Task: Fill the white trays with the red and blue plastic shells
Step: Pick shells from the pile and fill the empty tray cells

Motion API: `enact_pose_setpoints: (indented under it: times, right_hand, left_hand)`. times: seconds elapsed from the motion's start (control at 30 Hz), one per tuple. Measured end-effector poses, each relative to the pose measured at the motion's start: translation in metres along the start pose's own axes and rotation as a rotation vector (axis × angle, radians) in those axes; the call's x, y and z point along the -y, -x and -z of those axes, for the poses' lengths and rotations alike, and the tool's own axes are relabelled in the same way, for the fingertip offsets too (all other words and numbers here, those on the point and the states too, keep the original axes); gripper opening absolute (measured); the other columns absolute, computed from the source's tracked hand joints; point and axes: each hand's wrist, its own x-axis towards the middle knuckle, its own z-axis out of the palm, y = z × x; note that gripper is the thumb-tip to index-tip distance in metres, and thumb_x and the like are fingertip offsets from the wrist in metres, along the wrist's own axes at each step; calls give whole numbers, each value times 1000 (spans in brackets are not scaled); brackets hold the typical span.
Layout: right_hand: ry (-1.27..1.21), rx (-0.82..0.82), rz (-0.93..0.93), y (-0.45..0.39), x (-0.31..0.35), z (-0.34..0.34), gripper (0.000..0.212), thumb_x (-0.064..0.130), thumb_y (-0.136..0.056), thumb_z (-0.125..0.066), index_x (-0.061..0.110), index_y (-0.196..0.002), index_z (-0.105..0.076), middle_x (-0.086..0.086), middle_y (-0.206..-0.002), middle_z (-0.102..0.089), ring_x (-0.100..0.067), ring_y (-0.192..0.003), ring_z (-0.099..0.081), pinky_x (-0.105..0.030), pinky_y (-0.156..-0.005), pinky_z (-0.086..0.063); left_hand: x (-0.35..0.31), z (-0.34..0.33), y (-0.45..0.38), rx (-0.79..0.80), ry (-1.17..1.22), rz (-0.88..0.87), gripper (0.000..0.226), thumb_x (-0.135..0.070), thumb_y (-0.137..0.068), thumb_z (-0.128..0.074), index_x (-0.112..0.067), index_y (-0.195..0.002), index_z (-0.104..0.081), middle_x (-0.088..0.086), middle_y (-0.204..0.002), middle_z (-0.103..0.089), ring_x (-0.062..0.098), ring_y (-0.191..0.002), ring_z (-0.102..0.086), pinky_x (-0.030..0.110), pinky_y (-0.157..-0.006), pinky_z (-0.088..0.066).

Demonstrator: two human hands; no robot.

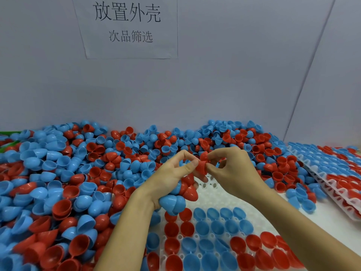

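Loose pile of shells, red and blue half-egg cups, many hinged in pairs, heaped across left and back of tabletop against the wall. White tray in front centre: near rows filled with red and blue shells open side up, far rows bare, holes showing. Red shell pinched between left hand and right hand above the tray. Left hand also grips a bunch of shells, blue and red. Stacked filled trays at right, tilted.
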Motion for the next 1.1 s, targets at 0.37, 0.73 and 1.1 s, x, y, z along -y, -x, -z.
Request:
enact_pose_setpoints:
  times: [0.37,0.73,1.1]
  right_hand:
    - [148,176,-74,6,-36,41,9,21,-91,-70,29,-91,-72,13,-77,-67,10,-73,-59,-9,-57,-47]
    - [737,695,-154,42,-67,51,13,24,-88,-68,27,-100,-73,12,-87,-67,-8,-76,-65,-25,-66,-59]
    - [678,792,-192,42,-66,49,22,20,-92,-67,23,-113,-72,11,-95,-66,-9,-84,-65,-24,-74,-59]
  left_hand:
    - [3,2,-9,-362,224,134,21,-7,-95,-47,-12,-110,-62,7,-80,-77,18,-62,-66,30,-55,-58]
    - [6,5,-10,-453,341,177,21,-8,-91,-46,-12,-105,-61,6,-72,-74,14,-48,-61,26,-44,-52]
    - [4,2,-10,-453,409,180,22,-7,-88,-44,-12,-101,-61,8,-72,-73,17,-52,-60,25,-46,-52]
